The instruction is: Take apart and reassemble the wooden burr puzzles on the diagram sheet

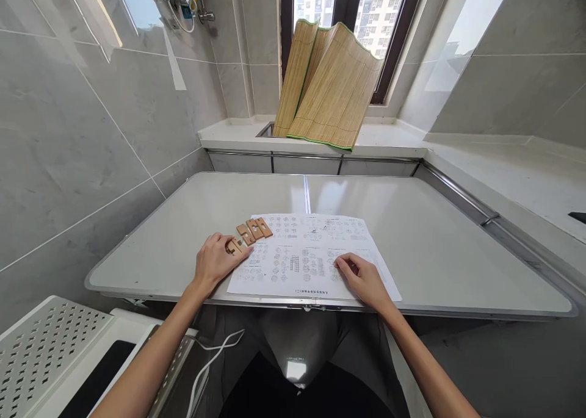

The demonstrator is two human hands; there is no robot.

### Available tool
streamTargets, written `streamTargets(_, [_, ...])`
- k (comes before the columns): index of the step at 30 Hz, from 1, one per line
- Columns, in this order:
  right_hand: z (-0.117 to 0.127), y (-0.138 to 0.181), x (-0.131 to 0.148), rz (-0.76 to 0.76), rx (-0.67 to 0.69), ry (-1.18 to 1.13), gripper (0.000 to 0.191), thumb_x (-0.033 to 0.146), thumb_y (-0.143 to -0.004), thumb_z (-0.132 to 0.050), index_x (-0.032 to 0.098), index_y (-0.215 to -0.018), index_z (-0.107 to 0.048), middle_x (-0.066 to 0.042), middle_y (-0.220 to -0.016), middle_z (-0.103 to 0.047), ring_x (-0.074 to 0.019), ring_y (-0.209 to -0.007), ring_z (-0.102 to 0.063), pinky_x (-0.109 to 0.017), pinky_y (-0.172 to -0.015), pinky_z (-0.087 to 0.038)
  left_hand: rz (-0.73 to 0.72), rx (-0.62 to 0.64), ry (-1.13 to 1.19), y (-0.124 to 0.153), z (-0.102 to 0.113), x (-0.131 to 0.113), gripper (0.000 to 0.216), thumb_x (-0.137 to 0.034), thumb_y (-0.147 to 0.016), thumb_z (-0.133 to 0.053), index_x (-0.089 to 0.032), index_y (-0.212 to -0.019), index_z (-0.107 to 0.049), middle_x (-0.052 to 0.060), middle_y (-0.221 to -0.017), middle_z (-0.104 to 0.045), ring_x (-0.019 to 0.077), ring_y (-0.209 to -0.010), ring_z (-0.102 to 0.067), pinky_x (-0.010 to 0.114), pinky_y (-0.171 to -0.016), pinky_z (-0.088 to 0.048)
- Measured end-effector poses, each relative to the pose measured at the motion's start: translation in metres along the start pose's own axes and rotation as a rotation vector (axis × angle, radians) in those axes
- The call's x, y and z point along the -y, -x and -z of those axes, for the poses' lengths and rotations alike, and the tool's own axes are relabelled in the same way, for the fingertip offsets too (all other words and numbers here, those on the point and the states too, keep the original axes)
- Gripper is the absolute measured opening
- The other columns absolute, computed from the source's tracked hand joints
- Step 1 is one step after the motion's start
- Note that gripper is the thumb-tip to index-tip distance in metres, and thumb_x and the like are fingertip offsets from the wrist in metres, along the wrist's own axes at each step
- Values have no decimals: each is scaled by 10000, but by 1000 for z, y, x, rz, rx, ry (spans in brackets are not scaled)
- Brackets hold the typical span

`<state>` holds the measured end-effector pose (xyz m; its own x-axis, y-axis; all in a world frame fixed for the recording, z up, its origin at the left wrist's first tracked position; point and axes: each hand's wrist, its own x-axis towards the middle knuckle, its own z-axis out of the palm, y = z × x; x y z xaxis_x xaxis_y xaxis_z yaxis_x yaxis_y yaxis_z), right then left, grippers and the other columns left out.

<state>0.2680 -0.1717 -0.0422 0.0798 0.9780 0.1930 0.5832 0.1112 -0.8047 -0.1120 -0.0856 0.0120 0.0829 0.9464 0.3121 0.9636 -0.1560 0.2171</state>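
A row of small flat wooden pieces (pixel 254 229) with cut-out slots lies slantwise across the upper left edge of a printed paper sheet (pixel 320 241). My left hand (pixel 217 260) is at the near end of this row. Its thumb and fingers are on either side of the nearest wooden pieces (pixel 234 246), gripping them and partly covering them. On the right part of the sheet rests my right hand (pixel 361 277), fingers curled inward, with nothing visible in them. Rows of small line drawings and one larger line of text cover the paper.
The sheet lies at the front edge of a white folding table (pixel 425 241) with a centre seam. A folded bamboo mat (pixel 334 88) leans at the window behind. Tiled walls (pixel 91 119) enclose the space. At lower left stand a white perforated rack (pixel 50 338) and a white cable (pixel 206 369).
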Motion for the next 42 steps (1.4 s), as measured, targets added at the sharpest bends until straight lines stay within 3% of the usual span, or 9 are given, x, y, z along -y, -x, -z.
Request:
streamTargets(5, [0, 2, 2, -5, -5, 9, 422, 570, -1000, -506, 228, -894, -730, -47, -839, -754, -217, -679, -587, -333, -660, -436, 19, -40, -17, -5, -10, -8, 633, -759, -828, -617, -179, -1039, -753, 128, -1012, -689, 332, -1015, -648, 404, -845, -518])
streamTargets(8, [-1, 2, 4, -14, -1, 7, 426, 577, -998, -517, 227, -884, -730, -38, -834, -755, -207, -682, -588, -322, -673, -443, 65, -56, 28, -5, -16, -5, 672, -763, -822, -621, -169, -1120, -719, 144, -1103, -693, 352, -1075, -644, 452, -946, -511])
streamTargets(14, [-1, 3, 4, -34, 7, -14, 436, 596, -994, -518, 227, -893, -728, -41, -854, -754, -214, -698, -582, -333, -698, -445, 67, 10, 304, 9, -20, 23, 926, -747, -722, -746, -174, -1415, -526, 157, -1333, -640, 372, -1271, -592, 509, -1099, -468])
streamTargets(18, [-2, 4, 3, -45, 12, -25, 430, 596, -989, -526, 228, -911, -732, -38, -875, -757, -212, -706, -577, -329, -701, -438, 40, 75, 447, 20, -18, 42, 950, -660, -744, -782, -198, -1495, -427, 143, -1435, -615, 339, -1344, -576, 490, -1136, -464])
streamTargets(32, [-6, 3, 8, -65, 15, -43, 460, 615, -998, -502, 220, -907, -721, -50, -891, -751, -227, -758, -594, -344, -749, -444, -3, 3, 412, 23, -19, 48, 776, -637, -800, -754, -212, -1414, -542, 123, -1391, -678, 331, -1284, -646, 479, -1127, -492])
streamTargets(42, [-3, 3, 8, -74, 6, -50, 457, 608, -1000, -503, 226, -907, -736, -49, -889, -760, -224, -746, -597, -333, -711, -448, 42, 52, 405, 23, -13, 42, 858, -685, -780, -766, -227, -1455, -498, 123, -1467, -631, 346, -1346, -608, 509, -1158, -471])
